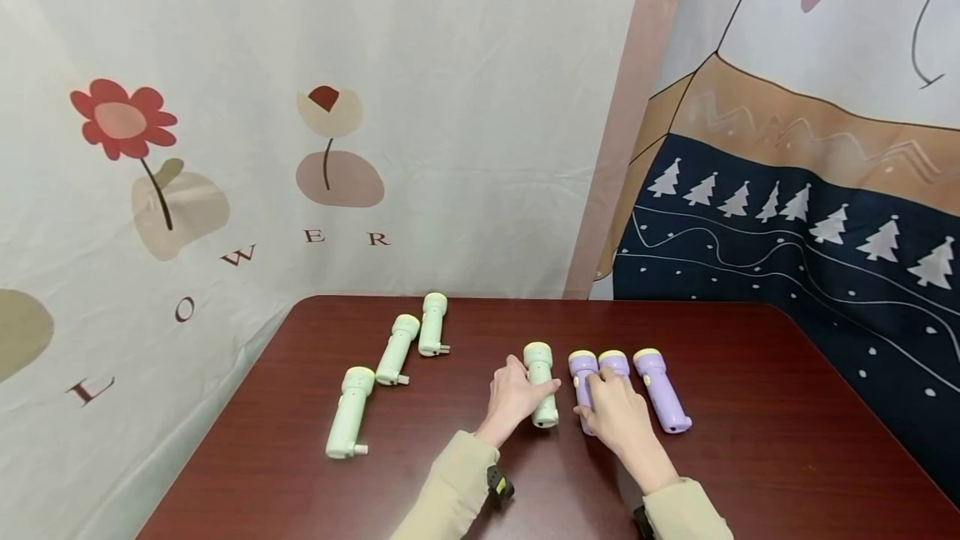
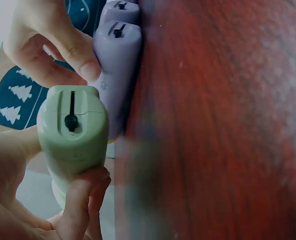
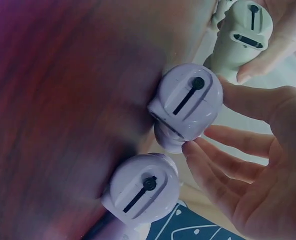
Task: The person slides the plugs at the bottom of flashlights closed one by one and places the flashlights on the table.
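My left hand point(image 1: 517, 394) grips a pale green flashlight point(image 1: 542, 382), which lies lens end away from me near the table's middle. Its base, with a black slot point(image 2: 72, 112), faces the left wrist view. My right hand point(image 1: 618, 415) reaches over the purple flashlights to the right. Its thumb and fingers close round the sides of the leftmost purple flashlight point(image 1: 582, 386), also seen as the nearer base point(image 3: 190, 102) in the right wrist view. A second purple flashlight point(image 1: 613, 361) is partly hidden under this hand. A third purple flashlight point(image 1: 663, 392) lies just to its right.
Three more green flashlights stretch back on the left: a near one point(image 1: 350, 413), a middle one point(image 1: 397, 350) and a far one point(image 1: 432, 325), each with a small tab at its base. The dark red table point(image 1: 247, 457) meets a printed curtain point(image 1: 480, 107) at the back.
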Motion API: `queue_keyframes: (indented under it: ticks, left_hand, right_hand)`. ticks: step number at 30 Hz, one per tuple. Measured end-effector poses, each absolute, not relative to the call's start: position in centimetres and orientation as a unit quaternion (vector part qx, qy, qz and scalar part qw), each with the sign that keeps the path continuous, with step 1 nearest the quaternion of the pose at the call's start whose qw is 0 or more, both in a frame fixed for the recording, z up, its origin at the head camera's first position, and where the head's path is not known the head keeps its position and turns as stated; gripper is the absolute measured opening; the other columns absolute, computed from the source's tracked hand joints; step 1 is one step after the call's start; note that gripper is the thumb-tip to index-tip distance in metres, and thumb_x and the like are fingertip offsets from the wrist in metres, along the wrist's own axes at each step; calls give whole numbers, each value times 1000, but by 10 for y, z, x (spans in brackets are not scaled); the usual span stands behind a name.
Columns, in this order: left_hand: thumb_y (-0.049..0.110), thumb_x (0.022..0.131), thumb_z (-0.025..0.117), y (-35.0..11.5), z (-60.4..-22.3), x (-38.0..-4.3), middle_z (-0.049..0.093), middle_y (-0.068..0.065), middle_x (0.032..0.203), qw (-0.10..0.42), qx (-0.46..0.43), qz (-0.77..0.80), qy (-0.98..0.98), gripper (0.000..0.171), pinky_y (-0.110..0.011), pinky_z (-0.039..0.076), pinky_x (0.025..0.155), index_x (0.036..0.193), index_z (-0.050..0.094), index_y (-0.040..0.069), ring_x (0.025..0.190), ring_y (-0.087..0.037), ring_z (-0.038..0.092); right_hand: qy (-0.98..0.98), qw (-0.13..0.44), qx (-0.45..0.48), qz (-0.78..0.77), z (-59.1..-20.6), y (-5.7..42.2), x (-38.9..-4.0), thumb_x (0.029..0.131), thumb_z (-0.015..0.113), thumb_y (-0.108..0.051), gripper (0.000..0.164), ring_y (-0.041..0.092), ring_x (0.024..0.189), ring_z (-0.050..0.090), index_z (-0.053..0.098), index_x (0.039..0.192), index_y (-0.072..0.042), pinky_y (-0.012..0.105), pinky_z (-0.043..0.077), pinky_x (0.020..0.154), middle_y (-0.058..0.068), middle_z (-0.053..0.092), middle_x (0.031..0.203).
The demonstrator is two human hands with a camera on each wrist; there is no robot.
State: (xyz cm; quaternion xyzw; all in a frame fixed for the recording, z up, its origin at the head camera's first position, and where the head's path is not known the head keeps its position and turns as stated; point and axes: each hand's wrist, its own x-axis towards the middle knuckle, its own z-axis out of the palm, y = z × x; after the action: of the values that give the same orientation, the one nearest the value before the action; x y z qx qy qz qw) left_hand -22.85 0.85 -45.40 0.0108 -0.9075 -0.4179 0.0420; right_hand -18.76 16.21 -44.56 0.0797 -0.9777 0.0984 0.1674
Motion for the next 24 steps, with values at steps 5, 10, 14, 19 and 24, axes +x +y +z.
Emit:
queue_keyframes:
  ticks: [5,10,14,19,24]
  left_hand:
    - [40,66,82,15,-458,-231,55,-7,73,34,11,-391,-920,57,-36,47,57,93,50,2,67,-28,60]
    - [39,66,83,20,-459,-232,60,-14,78,25,11,-367,-930,64,-41,50,62,102,52,-3,76,-35,64]
    - [39,65,84,25,-458,-233,60,-16,82,18,4,-355,-935,68,-43,51,65,106,51,-4,79,-36,64]
    - [38,65,85,30,-456,-234,62,-17,83,17,-8,-346,-938,70,-44,52,67,109,50,-5,81,-37,65]
    - [36,65,85,34,-456,-236,61,-17,77,36,-32,-332,-942,65,-42,52,62,101,50,-4,74,-37,65]
  right_hand:
    - [-978,163,81,105,-447,163,-189,67,85,-22,37,29,72,59,66,90,-1,41,50,55,15,61,90]
    - [-979,150,82,112,-447,164,-190,67,85,-22,36,27,71,58,66,90,-1,40,51,56,16,61,92]
    - [-979,146,82,113,-447,165,-190,67,85,-23,36,26,73,58,66,90,-1,40,51,58,17,61,94]
    - [-979,151,87,110,-447,165,-190,66,86,-23,36,28,74,59,66,87,-2,40,51,57,16,61,93]
    - [-979,149,87,112,-447,165,-191,65,86,-24,36,28,74,58,66,86,-2,41,51,56,17,61,93]
